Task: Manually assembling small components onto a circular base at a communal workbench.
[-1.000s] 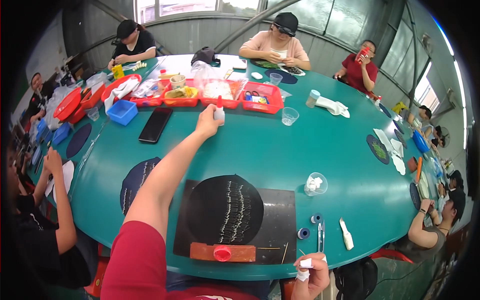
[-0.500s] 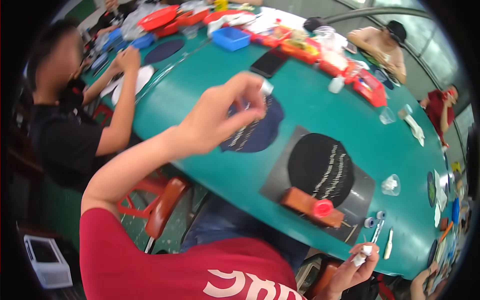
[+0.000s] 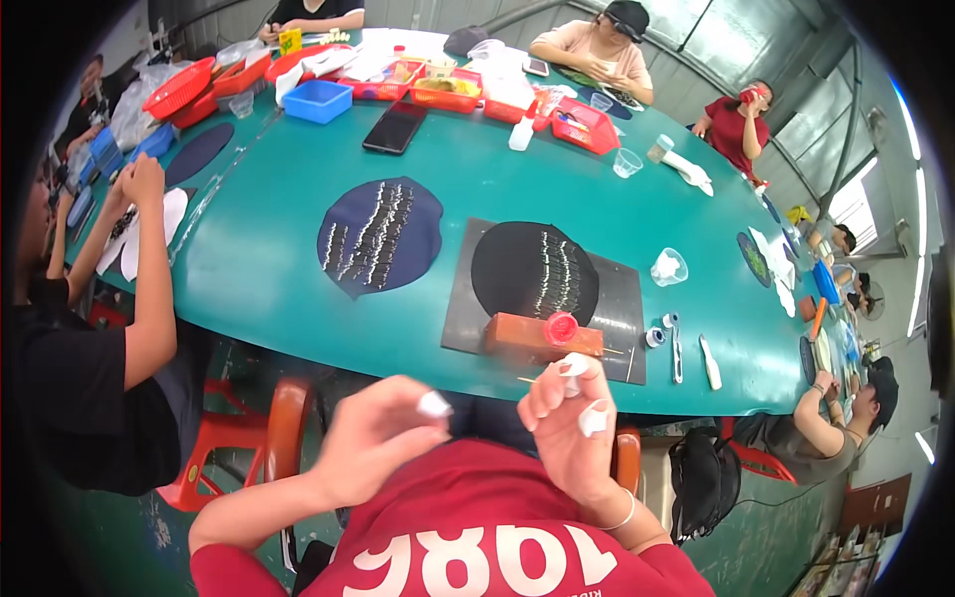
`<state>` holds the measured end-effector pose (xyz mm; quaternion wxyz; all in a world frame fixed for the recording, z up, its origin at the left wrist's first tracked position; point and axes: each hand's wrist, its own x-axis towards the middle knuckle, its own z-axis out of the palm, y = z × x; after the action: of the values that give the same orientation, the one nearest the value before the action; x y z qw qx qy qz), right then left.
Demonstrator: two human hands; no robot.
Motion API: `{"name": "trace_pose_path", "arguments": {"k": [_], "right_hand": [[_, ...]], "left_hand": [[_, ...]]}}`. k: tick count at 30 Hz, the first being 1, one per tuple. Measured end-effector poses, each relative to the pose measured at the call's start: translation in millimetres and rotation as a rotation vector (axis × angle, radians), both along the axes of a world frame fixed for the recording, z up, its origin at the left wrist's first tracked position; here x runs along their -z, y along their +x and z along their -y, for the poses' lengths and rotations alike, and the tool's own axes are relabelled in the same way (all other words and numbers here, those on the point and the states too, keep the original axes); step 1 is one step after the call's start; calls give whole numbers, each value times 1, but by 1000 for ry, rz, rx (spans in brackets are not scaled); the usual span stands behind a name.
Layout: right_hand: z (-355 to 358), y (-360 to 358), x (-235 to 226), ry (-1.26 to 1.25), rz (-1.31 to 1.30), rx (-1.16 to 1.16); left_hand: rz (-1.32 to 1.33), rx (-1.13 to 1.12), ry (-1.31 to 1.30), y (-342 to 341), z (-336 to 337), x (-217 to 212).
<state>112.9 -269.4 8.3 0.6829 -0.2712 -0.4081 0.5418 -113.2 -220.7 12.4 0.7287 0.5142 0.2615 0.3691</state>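
Observation:
My left hand (image 3: 378,438), slightly blurred, is raised before my chest. Its thumb and forefinger are apart, with white wrapping on a fingertip and nothing visible between them. My right hand (image 3: 569,423) is at the table's near edge, fingers curled, white wrapping on two digits. A thin stick shows beside its fingertips; whether they grip it I cannot tell. Just beyond, a brown block (image 3: 512,335) with a red round lid-like piece (image 3: 560,328) sits on a dark mat (image 3: 460,298). A black fabric disc (image 3: 502,269) with rows of pale stitch-like marks lies on that mat.
A navy fabric disc (image 3: 343,224) with similar rows lies left on the green table (image 3: 259,269). To the right are small spools (image 3: 655,336), tweezers (image 3: 677,353), a white-handled tool (image 3: 710,363) and a clear cup (image 3: 668,267). A phone (image 3: 396,127) and red baskets stand beyond; people sit around.
My left hand has come down from over the navy disc toward my chest. My right hand has moved leftward to in front of the block. The view has turned to the right.

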Motion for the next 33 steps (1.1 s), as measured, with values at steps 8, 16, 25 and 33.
{"name": "trace_pose_path", "arguments": {"k": [8,16,25,33], "right_hand": [[24,1,28,201,203,85],[25,15,36,241,270,115],[39,51,17,95,722,544],[32,59,-12,243,1426,574]], "left_hand": [[341,168,-675,90,20,23],[357,-46,-462,122,31,25],[294,-276,-102,121,27,28],[229,-114,-15,132,29,30]]}}
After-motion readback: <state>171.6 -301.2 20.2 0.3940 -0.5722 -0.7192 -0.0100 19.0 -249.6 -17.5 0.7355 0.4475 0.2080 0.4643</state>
